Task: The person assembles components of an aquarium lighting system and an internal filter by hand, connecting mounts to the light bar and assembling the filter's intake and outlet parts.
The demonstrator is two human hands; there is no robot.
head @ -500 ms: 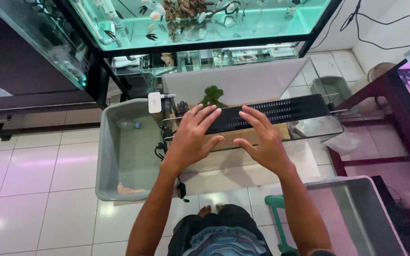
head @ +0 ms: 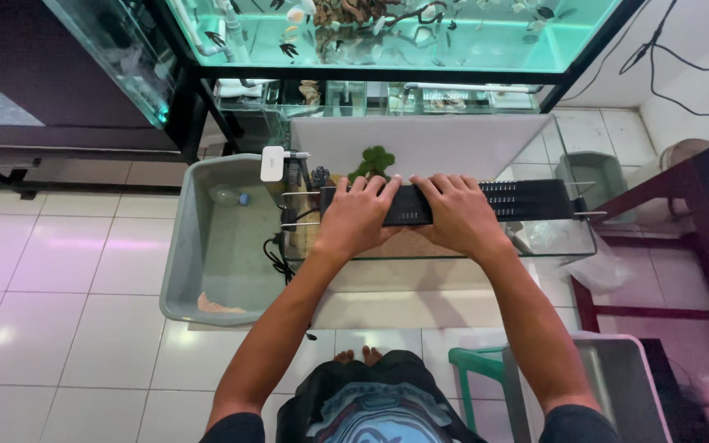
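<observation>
A long black light bar (head: 527,199) lies across the top of a small glass tank (head: 560,242) on its thin metal legs. My left hand (head: 356,218) rests flat on the bar's left part, fingers spread. Beside it, my right hand (head: 457,215) presses flat on the middle of the bar. Inside the tank I see sandy substrate and a small green plant (head: 373,159) near the back. A white panel (head: 420,143) stands behind the tank.
A grey plastic tub (head: 180,246) sits left of the tank, holding a clear bottle (head: 227,196) and some sand. Large lit aquariums (head: 387,33) stand on a black rack behind. A dark red table (head: 699,213) is at right, a green stool (head: 473,365) below.
Both hands have drawn closer together on the light bar and lie flatter on it. The bar itself sits in nearly the same place across the tank.
</observation>
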